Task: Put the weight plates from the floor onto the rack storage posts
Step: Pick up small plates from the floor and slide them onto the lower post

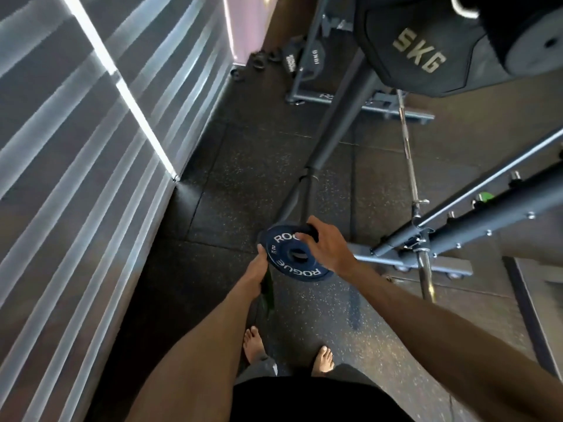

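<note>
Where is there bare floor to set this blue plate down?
Bare floor between the slatted wall and the slanted rack post, and just ahead of the feet. Crowded by the rack base and barbell.

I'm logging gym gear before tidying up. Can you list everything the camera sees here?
Rogue 2 kg plate: one, blue with white lettering, held above the floor
dark item: one, green-black, under the left hand; unidentifiable
5KG plate: one, black, on the rack, top right
second plate: one, black, right of the 5KG plate
small plates: several, black, on the floor by the far wall
rack frame: one, grey, right
chrome bar: one, silver, beside the rack frame
floor: black speckled rubber tiles
bare feet: two, bottom centre
left hand: grips the blue plate's left rim
right hand: grips its far rim
</note>
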The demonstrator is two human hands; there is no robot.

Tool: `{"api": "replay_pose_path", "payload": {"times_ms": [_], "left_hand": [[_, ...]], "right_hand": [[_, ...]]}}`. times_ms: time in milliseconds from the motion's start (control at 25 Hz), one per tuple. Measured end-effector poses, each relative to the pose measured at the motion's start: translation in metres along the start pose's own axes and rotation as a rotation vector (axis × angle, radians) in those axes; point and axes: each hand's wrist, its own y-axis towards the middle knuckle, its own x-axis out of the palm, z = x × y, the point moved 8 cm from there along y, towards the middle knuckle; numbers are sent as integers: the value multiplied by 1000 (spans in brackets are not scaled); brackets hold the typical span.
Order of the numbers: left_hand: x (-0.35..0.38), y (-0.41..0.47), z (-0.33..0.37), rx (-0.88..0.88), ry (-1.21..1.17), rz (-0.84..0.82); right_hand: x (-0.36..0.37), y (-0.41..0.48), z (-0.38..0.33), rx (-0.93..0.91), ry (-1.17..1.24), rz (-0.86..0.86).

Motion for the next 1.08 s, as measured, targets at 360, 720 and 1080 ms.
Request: {"api": "replay_pose_path", "payload": {"times_ms": [360,720,1080], "left_hand": [[-16,15,16,-59,128,-64],[-53,29,37,49,341,144],[-49,31,47,-51,171,86]], "right_hand": [[10,4,-21,-119,-301,36],[-29,100,-6,27,-421,116],[-50,160,8,121,-558,216]]}}
